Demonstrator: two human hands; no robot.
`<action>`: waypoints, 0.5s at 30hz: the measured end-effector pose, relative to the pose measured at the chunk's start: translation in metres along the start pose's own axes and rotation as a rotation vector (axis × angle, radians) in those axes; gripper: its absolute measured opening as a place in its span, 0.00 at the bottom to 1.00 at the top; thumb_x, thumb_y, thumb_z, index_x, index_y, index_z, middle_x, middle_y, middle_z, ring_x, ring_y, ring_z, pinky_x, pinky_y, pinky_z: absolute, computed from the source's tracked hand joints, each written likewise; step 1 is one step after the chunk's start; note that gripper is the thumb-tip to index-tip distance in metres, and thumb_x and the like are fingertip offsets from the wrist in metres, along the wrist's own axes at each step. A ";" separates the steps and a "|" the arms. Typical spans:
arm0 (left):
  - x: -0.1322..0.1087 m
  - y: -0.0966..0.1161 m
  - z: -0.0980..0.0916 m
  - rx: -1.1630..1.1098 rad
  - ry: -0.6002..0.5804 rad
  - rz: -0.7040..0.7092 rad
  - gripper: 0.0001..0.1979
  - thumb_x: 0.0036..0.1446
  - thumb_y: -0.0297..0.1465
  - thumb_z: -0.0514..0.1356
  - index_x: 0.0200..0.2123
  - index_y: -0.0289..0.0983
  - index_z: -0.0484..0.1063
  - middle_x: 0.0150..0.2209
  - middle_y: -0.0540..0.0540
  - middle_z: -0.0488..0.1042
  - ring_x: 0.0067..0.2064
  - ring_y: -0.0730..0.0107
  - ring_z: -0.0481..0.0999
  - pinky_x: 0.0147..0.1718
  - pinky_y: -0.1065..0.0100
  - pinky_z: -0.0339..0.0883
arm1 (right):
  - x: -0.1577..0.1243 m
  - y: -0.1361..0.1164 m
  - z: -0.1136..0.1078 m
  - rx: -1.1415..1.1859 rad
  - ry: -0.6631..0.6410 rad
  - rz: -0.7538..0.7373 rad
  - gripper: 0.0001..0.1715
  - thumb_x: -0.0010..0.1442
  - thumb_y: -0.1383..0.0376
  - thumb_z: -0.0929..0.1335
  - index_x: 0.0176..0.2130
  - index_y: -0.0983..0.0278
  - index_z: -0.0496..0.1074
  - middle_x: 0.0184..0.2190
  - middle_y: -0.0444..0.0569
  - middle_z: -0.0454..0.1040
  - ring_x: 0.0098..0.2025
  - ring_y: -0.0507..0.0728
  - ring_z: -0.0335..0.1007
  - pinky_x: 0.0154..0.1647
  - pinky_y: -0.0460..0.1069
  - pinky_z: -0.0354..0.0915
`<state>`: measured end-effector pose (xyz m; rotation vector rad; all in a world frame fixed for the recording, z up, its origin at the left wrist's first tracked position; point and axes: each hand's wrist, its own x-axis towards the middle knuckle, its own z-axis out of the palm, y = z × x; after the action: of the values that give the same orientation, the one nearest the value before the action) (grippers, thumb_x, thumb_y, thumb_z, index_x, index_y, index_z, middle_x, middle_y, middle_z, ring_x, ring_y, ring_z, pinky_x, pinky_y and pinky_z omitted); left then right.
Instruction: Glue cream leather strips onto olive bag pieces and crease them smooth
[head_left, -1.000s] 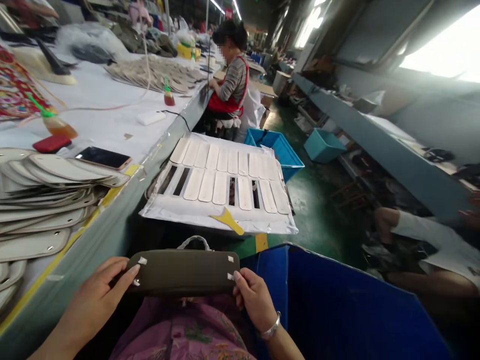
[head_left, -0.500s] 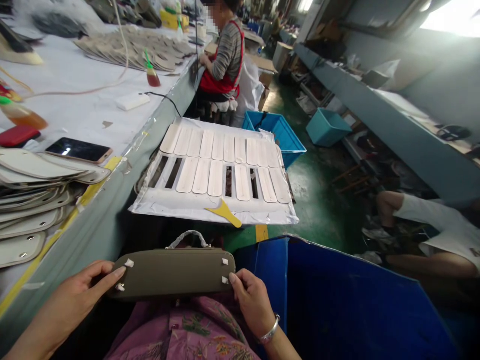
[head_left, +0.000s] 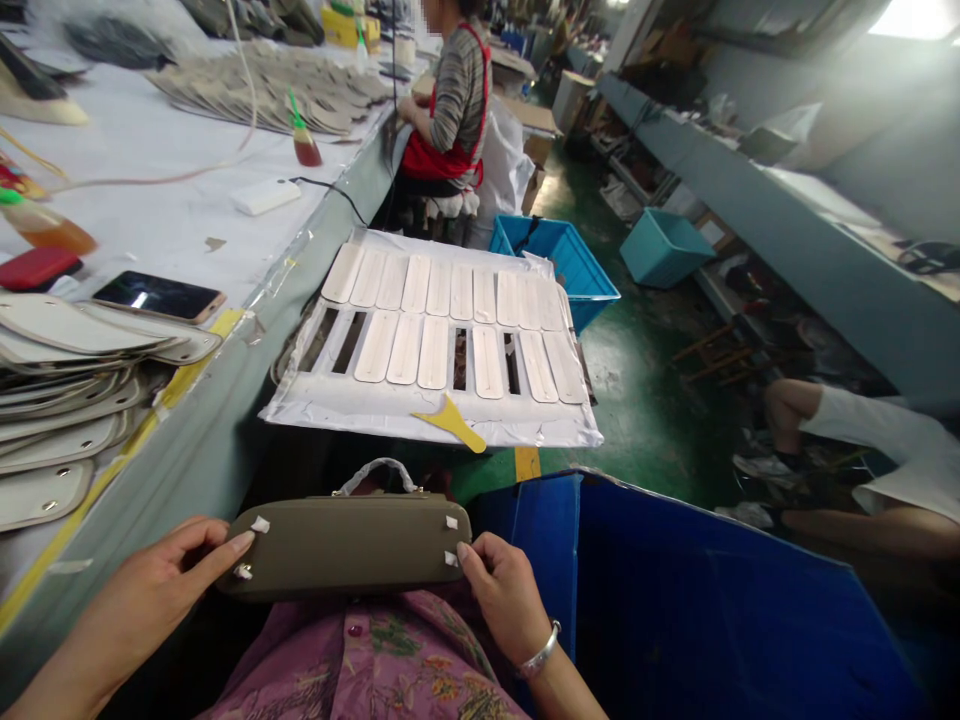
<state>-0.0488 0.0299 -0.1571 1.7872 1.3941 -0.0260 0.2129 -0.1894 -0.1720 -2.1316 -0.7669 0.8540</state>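
Note:
An olive-brown handbag rests on my lap, its flat base turned up toward me. White wrapping covers small fittings near the corners of that base. A wrapped handle loops out at the far side. My left hand grips the left end, thumb lying on the base and fingers curled round behind. At the opposite end my right hand, with a bracelet on the wrist, pinches the edge beside a wrapped fitting. The fingers behind the bag are partly hidden.
Ahead, a white-covered board bears rows of pale strips and a yellow scraper. On the left bench are a phone and stacked panels. A big blue bin stands at my right. Two other people sit nearby.
Both hands keep the same hold on the bag, which has hardly moved. The view has shifted slightly.

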 end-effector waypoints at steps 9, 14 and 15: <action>-0.001 0.015 -0.008 0.169 0.053 0.114 0.19 0.49 0.49 0.55 0.20 0.39 0.63 0.23 0.55 0.65 0.28 0.69 0.66 0.30 0.73 0.58 | 0.002 -0.005 0.001 -0.023 -0.046 0.034 0.23 0.56 0.51 0.61 0.19 0.63 0.59 0.16 0.41 0.58 0.21 0.50 0.51 0.21 0.45 0.49; 0.000 0.019 -0.021 -0.004 -0.012 0.130 0.15 0.50 0.42 0.55 0.22 0.37 0.66 0.21 0.53 0.65 0.25 0.71 0.66 0.25 0.72 0.58 | 0.009 0.001 -0.003 -0.013 -0.116 0.068 0.27 0.49 0.43 0.62 0.17 0.62 0.61 0.14 0.41 0.56 0.19 0.51 0.51 0.19 0.46 0.52; 0.001 0.017 -0.023 -0.058 -0.043 0.112 0.14 0.50 0.42 0.55 0.23 0.37 0.66 0.21 0.53 0.65 0.24 0.72 0.65 0.23 0.73 0.57 | 0.013 0.004 -0.003 -0.009 -0.164 0.083 0.28 0.47 0.42 0.63 0.16 0.61 0.61 0.13 0.41 0.57 0.18 0.51 0.51 0.19 0.46 0.52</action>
<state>-0.0449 0.0445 -0.1326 1.8034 1.2505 0.0341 0.2239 -0.1839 -0.1778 -2.1326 -0.7695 1.0822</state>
